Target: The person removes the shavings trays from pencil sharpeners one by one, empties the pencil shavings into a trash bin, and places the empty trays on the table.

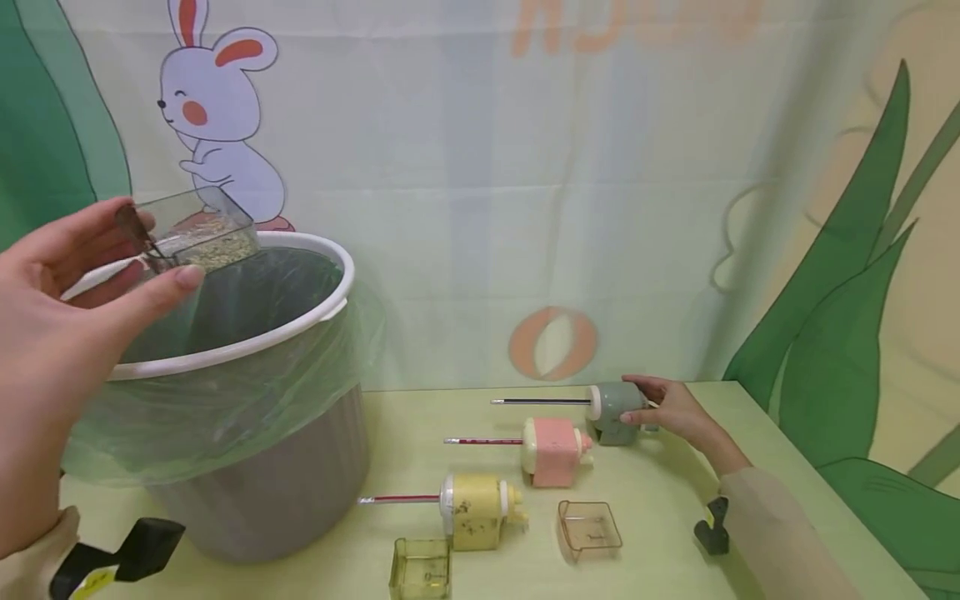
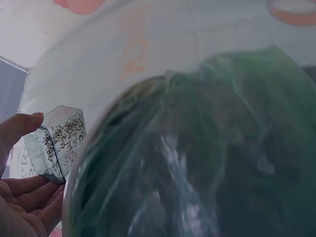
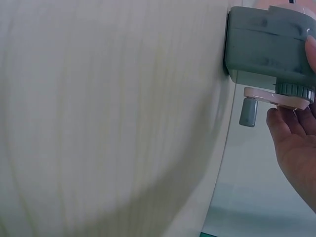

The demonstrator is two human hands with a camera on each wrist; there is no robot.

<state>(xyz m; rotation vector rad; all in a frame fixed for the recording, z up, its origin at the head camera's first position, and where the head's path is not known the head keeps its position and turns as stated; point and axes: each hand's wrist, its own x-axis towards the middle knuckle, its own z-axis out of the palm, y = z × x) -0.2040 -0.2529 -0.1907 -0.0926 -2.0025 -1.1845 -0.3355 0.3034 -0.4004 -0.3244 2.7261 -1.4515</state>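
Observation:
Between thumb and fingers, my left hand (image 1: 82, 292) pinches a clear shavings drawer (image 1: 213, 242) by its dark front edge. Pencil shavings lie in the drawer, seen also through its wall in the left wrist view. It is tilted above the rim of a grey bin (image 1: 300, 492). My right hand (image 1: 678, 417) grips the back of a grey-green crank pencil sharpener (image 1: 618, 404) on the table, a dark pencil (image 1: 540, 402) sticking out of its front. In the right wrist view, fingers (image 3: 284, 123) lie close by the crank (image 3: 276, 98).
A green bag (image 1: 315, 383) lines the bin. Pink (image 1: 555, 450) and yellow (image 1: 477, 508) sharpeners, each with a pencil inserted, stand nearer. Two loose drawers, one orange-tinted (image 1: 588, 529) and one yellowish (image 1: 420, 571), lie at the table's front. A printed curtain (image 1: 465, 167) hangs behind.

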